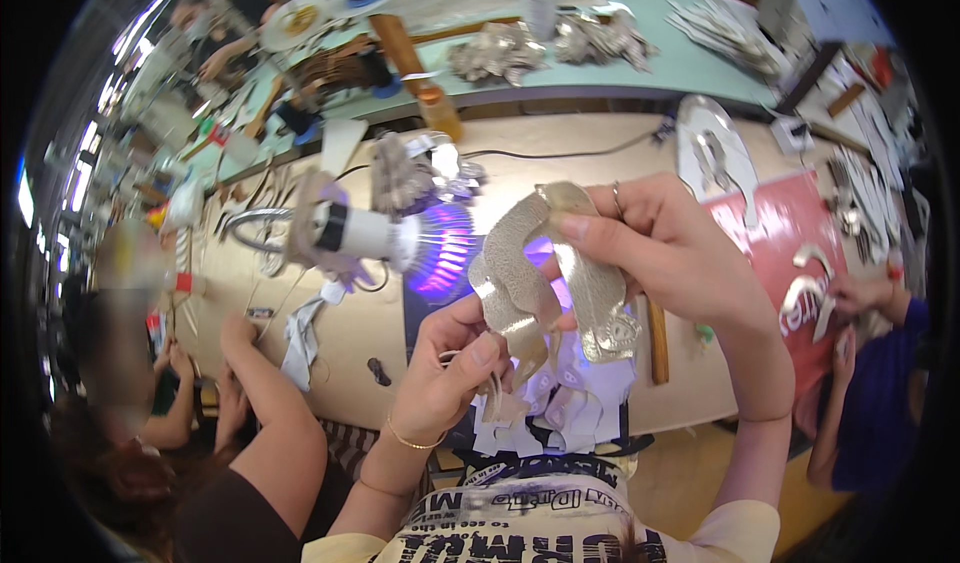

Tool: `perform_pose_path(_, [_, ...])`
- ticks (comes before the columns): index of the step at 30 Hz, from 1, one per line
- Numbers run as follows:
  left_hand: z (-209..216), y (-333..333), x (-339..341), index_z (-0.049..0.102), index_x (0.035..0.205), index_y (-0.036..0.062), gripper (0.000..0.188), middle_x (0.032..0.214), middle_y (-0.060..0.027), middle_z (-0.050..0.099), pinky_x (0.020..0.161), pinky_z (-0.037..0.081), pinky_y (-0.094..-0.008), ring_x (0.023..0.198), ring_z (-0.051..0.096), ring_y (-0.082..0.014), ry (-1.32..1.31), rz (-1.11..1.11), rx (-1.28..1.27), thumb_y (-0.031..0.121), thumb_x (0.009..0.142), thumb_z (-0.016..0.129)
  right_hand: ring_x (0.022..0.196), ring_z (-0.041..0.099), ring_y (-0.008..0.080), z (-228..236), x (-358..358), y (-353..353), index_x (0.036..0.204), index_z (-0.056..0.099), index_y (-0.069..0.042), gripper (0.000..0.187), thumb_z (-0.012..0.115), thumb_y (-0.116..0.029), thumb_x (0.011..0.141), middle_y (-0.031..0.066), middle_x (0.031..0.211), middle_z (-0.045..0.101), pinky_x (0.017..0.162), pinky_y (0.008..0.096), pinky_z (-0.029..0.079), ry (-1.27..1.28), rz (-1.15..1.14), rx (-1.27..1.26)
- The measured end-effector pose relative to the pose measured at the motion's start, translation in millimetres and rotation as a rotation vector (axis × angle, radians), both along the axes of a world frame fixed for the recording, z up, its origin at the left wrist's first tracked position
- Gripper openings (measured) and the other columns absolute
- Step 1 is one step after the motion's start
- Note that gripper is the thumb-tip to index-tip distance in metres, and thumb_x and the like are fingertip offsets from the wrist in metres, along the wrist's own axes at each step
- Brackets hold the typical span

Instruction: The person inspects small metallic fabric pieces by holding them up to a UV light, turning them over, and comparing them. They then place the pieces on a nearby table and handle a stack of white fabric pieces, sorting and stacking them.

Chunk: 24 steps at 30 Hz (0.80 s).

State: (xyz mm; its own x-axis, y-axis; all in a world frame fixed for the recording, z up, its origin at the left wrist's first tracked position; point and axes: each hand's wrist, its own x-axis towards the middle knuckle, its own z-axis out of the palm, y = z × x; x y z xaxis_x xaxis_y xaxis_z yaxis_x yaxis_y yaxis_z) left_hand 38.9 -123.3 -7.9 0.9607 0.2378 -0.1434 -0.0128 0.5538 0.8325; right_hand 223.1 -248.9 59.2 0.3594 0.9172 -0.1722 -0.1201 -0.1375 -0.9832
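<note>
A shiny pale-gold leather piece, cut in curved straps like a shoe upper [512, 273], is held up in front of me. My right hand [665, 248] pinches its top between thumb and fingers, and one strap hangs from there with a small mark near its end. My left hand [455, 373] is closed around the lower left part; thin pale loops show at its fingers. Close to the piece, on its left, a lamp [390, 241] gives off violet light. Below the hands lie several pale cut pieces [590, 403], partly hidden by the leather.
Bundles of gold pieces [498, 53] rest on the green shelf [640, 88] at the back, beside a thread spool [537, 5]. A bottle of amber liquid [438, 113] stands behind the lamp. A wooden stick [658, 341] lies right of the hands. Co-workers sit at both sides; a red sheet [770, 228] lies right.
</note>
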Motion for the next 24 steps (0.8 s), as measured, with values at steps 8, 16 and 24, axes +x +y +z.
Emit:
perform_pose_path(8, [-21.7, -33.3, 41.6, 0.041, 0.128, -0.0045, 0.070, 0.111, -0.0077, 0.060, 0.076, 0.051, -0.0262, 0.089, 0.061, -0.0113, -0.011, -0.141, 0.072, 0.033, 0.079, 0.074, 0.047, 0.040, -0.0001, -25.7, 21.1, -27.4, 0.083, 0.064, 0.002, 0.028, 0.057, -0.023, 0.093, -0.0057, 0.056, 0.050, 0.041, 0.0207, 0.029, -0.087, -0.126, -0.064])
perform_pose_path(16, [-19.5, -32.7, 54.4, 0.050, 0.117, -0.0043, 0.048, 0.102, -0.0083, 0.065, 0.074, 0.052, -0.0247, 0.086, 0.062, -0.0097, 0.135, -0.056, 0.020, 0.013, 0.080, 0.073, 0.051, 0.037, -0.0029, -43.3, 31.8, -11.6, 0.095, 0.066, 0.006, 0.027, 0.055, -0.019, 0.094, -0.0089, 0.059, 0.049, 0.042, 0.0198, 0.026, -0.116, -0.102, -0.040])
perform_pose_path(24, [-16.3, -25.4, 51.8, 0.061, 0.104, -0.0038, 0.029, 0.094, -0.0081, 0.068, 0.073, 0.052, -0.0229, 0.079, 0.063, -0.0085, 0.226, 0.041, 0.080, 0.006, 0.079, 0.073, 0.051, 0.038, -0.0025, -43.6, 33.2, 2.1, 0.089, 0.064, 0.006, 0.027, 0.055, -0.019, 0.094, -0.0077, 0.060, 0.051, 0.042, 0.0199, 0.027, -0.052, -0.067, -0.056])
